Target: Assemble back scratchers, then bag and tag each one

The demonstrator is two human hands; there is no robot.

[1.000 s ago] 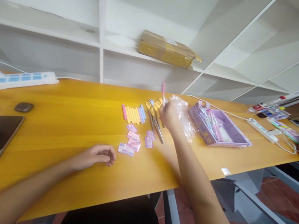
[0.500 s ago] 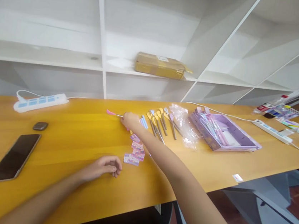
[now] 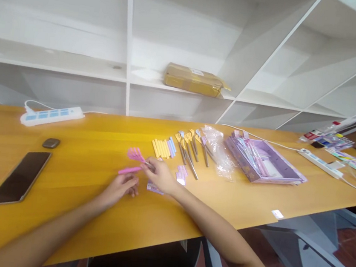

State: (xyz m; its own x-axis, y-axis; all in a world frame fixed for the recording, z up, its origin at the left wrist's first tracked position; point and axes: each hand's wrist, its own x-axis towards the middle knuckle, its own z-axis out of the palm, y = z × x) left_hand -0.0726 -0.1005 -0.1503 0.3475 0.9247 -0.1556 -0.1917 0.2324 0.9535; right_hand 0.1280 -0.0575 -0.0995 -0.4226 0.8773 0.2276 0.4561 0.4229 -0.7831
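My right hand point(image 3: 162, 176) is closed on a pink back scratcher point(image 3: 136, 154), whose claw-shaped head points left. A pink tube-like handle sleeve point(image 3: 129, 170) also sticks out from its fingertips. Just below the sleeve, my left hand point(image 3: 123, 186) has loosely curled fingers with nothing visible in them. Small printed purple cards point(image 3: 181, 175) lie partly under my right hand and wrist. Beyond it is a row of yellow sleeves point(image 3: 161, 148) with blue and purple ones point(image 3: 171, 147) beside them. Several back scratchers point(image 3: 191, 152) with yellow, blue and purple heads lie to the right.
Clear plastic wrap point(image 3: 216, 148) lies beside a purple box point(image 3: 272, 178) holding packaged items. A phone point(image 3: 20, 177), a small dark case point(image 3: 51, 143) and a power strip point(image 3: 53, 116) are at left. Another strip point(image 3: 320, 163) and a bottle point(image 3: 317, 134) are at right. A taped carton point(image 3: 195, 80) rests on the shelf.
My right hand has drawn back towards me with the pink scratcher and sleeve, uncovering the yellow sleeves. My left hand has moved slightly left and forward, close under the pink sleeve.
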